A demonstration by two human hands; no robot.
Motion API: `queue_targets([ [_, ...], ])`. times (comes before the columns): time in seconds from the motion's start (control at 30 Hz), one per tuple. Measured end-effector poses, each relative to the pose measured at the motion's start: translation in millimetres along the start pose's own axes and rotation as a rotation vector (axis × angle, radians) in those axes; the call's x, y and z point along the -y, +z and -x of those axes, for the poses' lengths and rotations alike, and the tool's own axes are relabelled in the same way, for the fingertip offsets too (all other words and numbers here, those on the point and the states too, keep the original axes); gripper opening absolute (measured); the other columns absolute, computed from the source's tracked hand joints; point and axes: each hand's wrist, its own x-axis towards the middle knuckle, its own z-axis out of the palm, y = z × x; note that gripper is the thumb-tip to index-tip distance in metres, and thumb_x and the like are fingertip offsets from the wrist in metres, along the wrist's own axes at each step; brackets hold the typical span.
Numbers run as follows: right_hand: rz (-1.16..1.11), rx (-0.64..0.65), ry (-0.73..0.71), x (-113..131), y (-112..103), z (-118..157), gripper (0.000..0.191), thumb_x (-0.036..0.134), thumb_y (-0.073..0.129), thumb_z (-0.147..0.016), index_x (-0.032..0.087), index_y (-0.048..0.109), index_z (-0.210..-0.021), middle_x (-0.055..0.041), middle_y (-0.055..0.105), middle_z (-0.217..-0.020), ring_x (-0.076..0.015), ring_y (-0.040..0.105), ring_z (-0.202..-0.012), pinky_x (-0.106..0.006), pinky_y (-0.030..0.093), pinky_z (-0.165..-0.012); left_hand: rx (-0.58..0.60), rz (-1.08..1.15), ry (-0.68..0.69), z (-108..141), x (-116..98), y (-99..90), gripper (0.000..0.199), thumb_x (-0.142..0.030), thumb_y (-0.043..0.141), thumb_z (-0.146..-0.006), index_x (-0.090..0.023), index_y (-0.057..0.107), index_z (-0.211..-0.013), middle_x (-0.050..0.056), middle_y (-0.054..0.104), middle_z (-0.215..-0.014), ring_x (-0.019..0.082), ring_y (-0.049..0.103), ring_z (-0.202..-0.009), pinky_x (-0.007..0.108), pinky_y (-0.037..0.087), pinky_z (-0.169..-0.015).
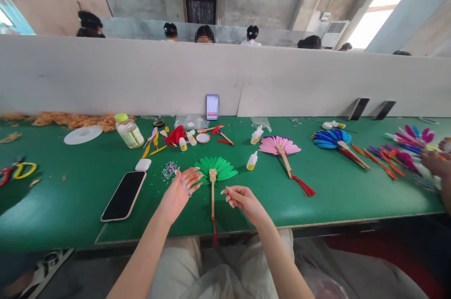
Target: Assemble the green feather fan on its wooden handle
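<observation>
A green feather fan (225, 170) lies on the table in front of me, its wooden handle (213, 200) toward me and a red tassel (214, 233) hanging over the edge. Left of the fan, my left hand (179, 194) is raised palm up, fingers stretched, with a thin clear strip (185, 187) across them, held near the thumb. My right hand (243, 200) is closed in a pinch just right of the handle; anything between its fingertips is too small to make out. Small glittering bits (169, 171) are heaped beside my left hand.
A phone (124, 196) and white case (143, 165) lie at left, near a green-lidded jar (128, 130) and scissors (21, 169). Glue bottles (252, 161) stand behind. A pink fan (281, 145) and blue fan (331, 140) lie right, near another person's hand (435, 162). A white partition (141, 78) borders the back.
</observation>
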Motion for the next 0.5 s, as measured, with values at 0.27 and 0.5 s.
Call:
queue_targets([
  [0.27,0.186,0.205,-0.007,-1,44,-6,0.054,0.061,0.045,-0.078,0.011,0.057,-0.064,0.0072,0.033,-0.044,-0.0028,0.024,-0.038,-0.017,0.016,-0.038,0.062,0.039,-0.031,0,5,31.6,0.042,-0.048,0.042,-0.085,-0.016,0.062,-0.101,0.011,0.061,-0.111,0.022,0.048,-0.115,0.033,0.036,-0.097],
  [0.5,0.356,0.192,-0.152,15,61,-8,0.045,0.056,0.057,-0.073,0.011,0.063,-0.072,0.003,0.047,-0.051,-0.0045,0.032,-0.042,-0.018,0.023,-0.04,0.069,-0.043,0.003,-5,8,36.8,0.044,-0.053,0.043,-0.083,-0.017,0.063,-0.1,0.009,0.059,-0.116,0.021,0.047,-0.116,0.031,0.036,-0.096],
])
